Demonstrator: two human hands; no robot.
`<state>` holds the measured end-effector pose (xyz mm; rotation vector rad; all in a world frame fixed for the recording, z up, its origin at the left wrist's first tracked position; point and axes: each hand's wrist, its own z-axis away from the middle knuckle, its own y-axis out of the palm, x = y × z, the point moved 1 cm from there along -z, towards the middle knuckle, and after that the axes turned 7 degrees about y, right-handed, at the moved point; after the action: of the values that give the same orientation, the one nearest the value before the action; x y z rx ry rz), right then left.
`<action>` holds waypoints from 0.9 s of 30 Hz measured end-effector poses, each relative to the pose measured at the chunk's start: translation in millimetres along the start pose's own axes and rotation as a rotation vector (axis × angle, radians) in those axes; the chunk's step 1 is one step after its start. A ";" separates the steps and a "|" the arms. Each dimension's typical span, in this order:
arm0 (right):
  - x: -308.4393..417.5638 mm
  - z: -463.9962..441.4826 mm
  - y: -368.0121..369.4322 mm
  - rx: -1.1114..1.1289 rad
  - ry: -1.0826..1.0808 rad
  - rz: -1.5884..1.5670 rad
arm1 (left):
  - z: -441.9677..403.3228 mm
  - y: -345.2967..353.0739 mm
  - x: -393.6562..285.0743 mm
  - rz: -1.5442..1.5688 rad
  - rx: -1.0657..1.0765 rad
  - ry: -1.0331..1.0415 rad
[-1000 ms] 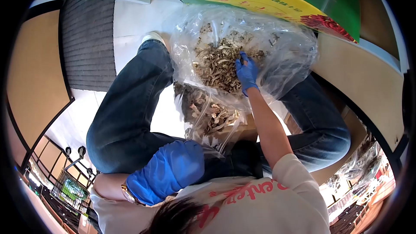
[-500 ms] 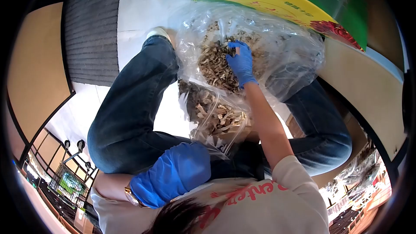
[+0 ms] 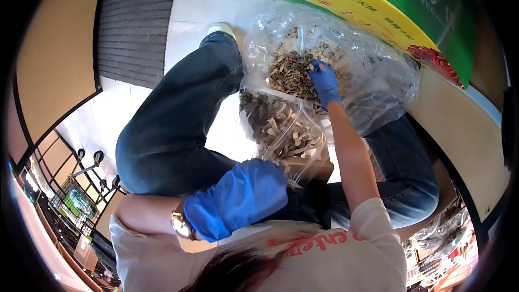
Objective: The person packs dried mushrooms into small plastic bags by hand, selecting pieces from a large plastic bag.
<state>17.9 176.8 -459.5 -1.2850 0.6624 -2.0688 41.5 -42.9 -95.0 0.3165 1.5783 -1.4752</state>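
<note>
My right hand (image 3: 325, 84), in a blue glove, reaches into a big clear plastic bag (image 3: 378, 84). Its fingers are curled together at the edge of a heap of dried, brown, shredded pieces like dried mushroom (image 3: 292, 73). Closer to my body, a smaller clear zip bag (image 3: 303, 124) holds larger pale and dark dried slices (image 3: 278, 121). A loose blue covering (image 3: 238, 197) lies past the watch (image 3: 181, 225) on my left arm and hides my left hand. Its end is close to the zip bag; whether the hand touches the bag is hidden.
A green and yellow carton (image 3: 373, 19) stands behind the big bag. My legs (image 3: 178, 113) are spread on either side of the bags. A brown cardboard box (image 3: 311, 168) sits under the zip bag. A grey ribbed mat (image 3: 138, 27) lies on the floor at left.
The view has shifted, so most things sit farther right. My right hand's fingers are drawn closer together at the dried pieces. More of the cardboard box shows under the zip bag.
</note>
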 end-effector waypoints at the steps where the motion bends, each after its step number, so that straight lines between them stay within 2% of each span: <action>1: -5.8 3.9 -0.3 0.003 -0.009 -0.002 | -0.7 5.4 -1.7 -0.103 0.074 -0.031; 3: -17.7 11.0 -0.3 0.006 0.250 -0.256 | 1.6 13.1 -3.8 -0.226 0.164 -0.051; 4: -22.8 14.8 -0.6 0.021 0.239 -0.264 | -0.2 16.1 -7.2 -0.325 0.242 -0.098; 6: -33.7 26.2 -2.7 -0.164 0.191 -0.557 | 2.0 14.8 -3.6 -0.207 0.031 -0.033; 7: -39.9 32.4 -5.6 -0.140 0.186 -0.566 | 7.6 32.2 -3.7 -0.522 -0.082 0.008; 8: -45.9 38.2 -11.1 -0.081 0.314 -0.620 | 13.5 49.7 -3.6 -0.834 -0.208 0.003; 9: -44.8 45.4 -16.7 -0.026 0.442 -0.667 | 12.8 52.1 1.2 -0.695 -0.189 0.044; 11: -36.7 62.3 -31.3 -0.051 0.441 -0.767 | 9.9 55.2 4.2 -0.566 -0.180 0.079; 13: -35.5 75.3 -40.6 -0.080 0.445 -0.863 | 4.6 54.6 -2.7 -0.861 -0.251 0.042; 15: -38.3 78.8 -51.0 -0.147 0.314 -0.975 | -0.6 49.2 -9.8 -1.158 -0.322 0.007; 18: 10.7 88.2 -90.8 -0.218 0.270 -1.056 | 2.4 30.1 -18.1 -1.442 -0.441 0.056; 20: 54.5 98.2 -123.8 -0.261 0.214 -1.055 | -2.5 39.1 -15.0 -0.938 -0.236 0.043; 21: 75.2 104.8 -139.1 -0.298 0.168 -1.057 | -4.3 42.3 -11.9 -0.941 -0.246 0.045; 23: 112.2 123.1 -166.8 -0.346 0.110 -1.053 | -8.2 48.2 -4.9 -0.590 -0.146 0.113; 26: 136.7 150.4 -188.1 -0.415 0.054 -0.986 | -3.6 46.6 -4.7 -0.624 -0.128 0.058; 27: 141.3 160.2 -190.0 -0.264 -0.010 -0.885 | -5.9 58.1 4.7 -0.425 -0.111 0.078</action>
<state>70.8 191.2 -178.9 -1.9907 0.3908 -2.7107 78.0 -25.1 -137.1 -0.0317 1.8618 -1.6987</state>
